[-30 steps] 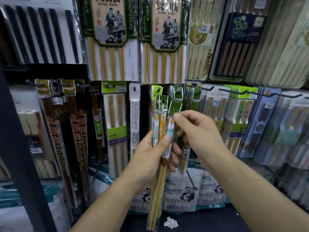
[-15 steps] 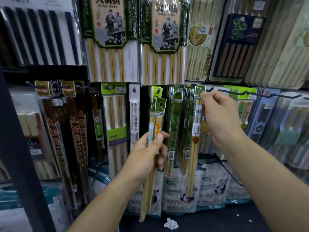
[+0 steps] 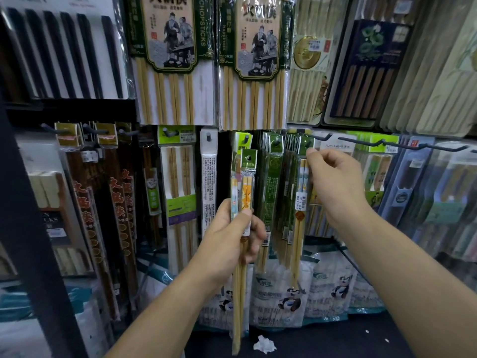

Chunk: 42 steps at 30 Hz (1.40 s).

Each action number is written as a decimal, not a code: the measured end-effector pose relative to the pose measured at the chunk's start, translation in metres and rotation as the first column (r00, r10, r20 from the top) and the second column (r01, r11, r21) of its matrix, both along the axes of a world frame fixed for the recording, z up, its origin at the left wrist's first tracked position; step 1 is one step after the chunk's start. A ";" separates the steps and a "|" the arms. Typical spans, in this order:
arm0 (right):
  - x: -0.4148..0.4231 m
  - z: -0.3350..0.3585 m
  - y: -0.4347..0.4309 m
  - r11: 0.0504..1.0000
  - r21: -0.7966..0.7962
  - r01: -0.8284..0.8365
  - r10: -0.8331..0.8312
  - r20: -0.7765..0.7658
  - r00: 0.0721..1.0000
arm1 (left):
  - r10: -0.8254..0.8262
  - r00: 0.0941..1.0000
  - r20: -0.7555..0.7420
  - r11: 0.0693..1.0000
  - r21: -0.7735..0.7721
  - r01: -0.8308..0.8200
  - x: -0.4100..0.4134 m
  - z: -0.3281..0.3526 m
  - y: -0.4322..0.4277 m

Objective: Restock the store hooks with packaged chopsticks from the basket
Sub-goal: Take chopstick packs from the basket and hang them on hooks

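My left hand point(image 3: 232, 236) grips two slim packs of bamboo chopsticks point(image 3: 245, 182) with green header cards, held upright in front of the display. My right hand point(image 3: 335, 182) is raised to a peg hook point(image 3: 307, 143). Its thumb and forefinger pinch the edge of the header of a chopstick pack point(image 3: 300, 202), whose hole sits on that hook. This pack hangs in front of several similar green packs point(image 3: 273, 182). No basket is in view.
Long bare hook tips point(image 3: 358, 142) jut out to the right of my right hand. Large chopstick sets point(image 3: 253, 60) hang above, and panda-printed bags point(image 3: 289, 301) stand below. A dark upright post point(image 3: 31, 228) is at the left. Crumpled paper point(image 3: 263, 344) lies on the dark shelf.
My right hand took one pack from the bunch in my left hand, carried it up and right, and slid it onto the hook. My left hand stayed low with the other packs.
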State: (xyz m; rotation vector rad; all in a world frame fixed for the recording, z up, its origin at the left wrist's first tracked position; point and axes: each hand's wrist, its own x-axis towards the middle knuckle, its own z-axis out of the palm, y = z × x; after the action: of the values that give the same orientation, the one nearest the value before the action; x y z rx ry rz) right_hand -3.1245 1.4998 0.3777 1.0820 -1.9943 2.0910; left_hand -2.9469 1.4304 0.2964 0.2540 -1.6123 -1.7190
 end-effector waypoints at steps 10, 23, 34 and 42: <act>0.039 -0.021 0.017 0.976 0.030 -0.215 0.216 -0.086 0.972 | -0.044 0.999 -0.003 0.999 -0.025 0.044 -0.003 0.000 0.004; 0.046 -0.016 0.017 0.938 -0.113 -0.328 0.336 0.054 0.940 | -0.022 1.000 0.014 0.999 -0.031 0.022 -0.008 -0.004 0.008; 0.013 0.010 0.008 0.986 -0.138 -0.098 0.114 0.116 0.987 | -0.012 0.995 0.104 0.998 0.059 0.005 -0.001 0.001 0.001; 0.006 0.002 0.001 0.990 -0.129 -0.057 0.069 0.095 0.993 | 0.019 0.995 0.100 0.999 0.033 -0.022 -0.001 0.004 0.003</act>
State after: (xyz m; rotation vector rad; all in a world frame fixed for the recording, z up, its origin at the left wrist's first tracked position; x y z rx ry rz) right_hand -3.1180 1.5004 0.3796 1.0519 -1.8613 2.3111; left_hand -2.9477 1.4330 0.3001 0.3772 -1.6464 -1.7440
